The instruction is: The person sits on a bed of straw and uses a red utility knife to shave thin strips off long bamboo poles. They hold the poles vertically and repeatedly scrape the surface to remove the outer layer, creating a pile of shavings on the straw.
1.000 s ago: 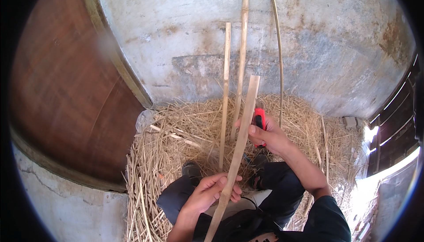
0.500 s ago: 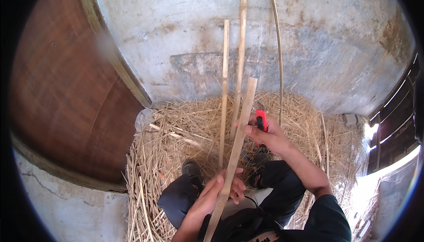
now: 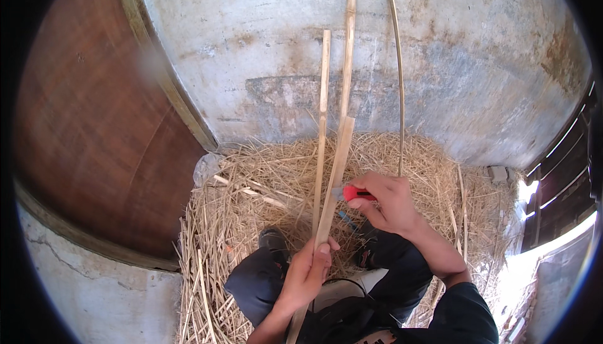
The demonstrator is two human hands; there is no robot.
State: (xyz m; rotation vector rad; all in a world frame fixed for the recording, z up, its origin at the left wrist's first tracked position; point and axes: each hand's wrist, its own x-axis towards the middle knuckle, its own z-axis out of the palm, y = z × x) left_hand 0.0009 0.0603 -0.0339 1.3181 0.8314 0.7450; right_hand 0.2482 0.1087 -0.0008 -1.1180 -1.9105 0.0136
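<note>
My left hand [image 3: 309, 273] is wrapped around a flat bamboo strip [image 3: 336, 180], low on its length. The strip tilts up and away from my lap, its lower end running down past my wrist. In my right hand [image 3: 391, 202] is a red and black utility knife [image 3: 359, 194]. Its grey blade [image 3: 338, 192] meets the right edge of the strip above my left hand; how deep it bites cannot be seen.
Two bamboo strips [image 3: 324, 80] [image 3: 350, 49] and a thin bent stick [image 3: 398, 67] lean on the stained wall [image 3: 465, 86]. Straw and shavings [image 3: 251, 162] cover the floor. A brown panel [image 3: 94, 130] stands left, dark slats [image 3: 565, 168] right. A grey block [image 3: 497, 173] lies by the wall.
My right hand has let go of the strip and turned the knife so its blade meets the strip's edge. My left hand has closed around the strip, which has shifted slightly left.
</note>
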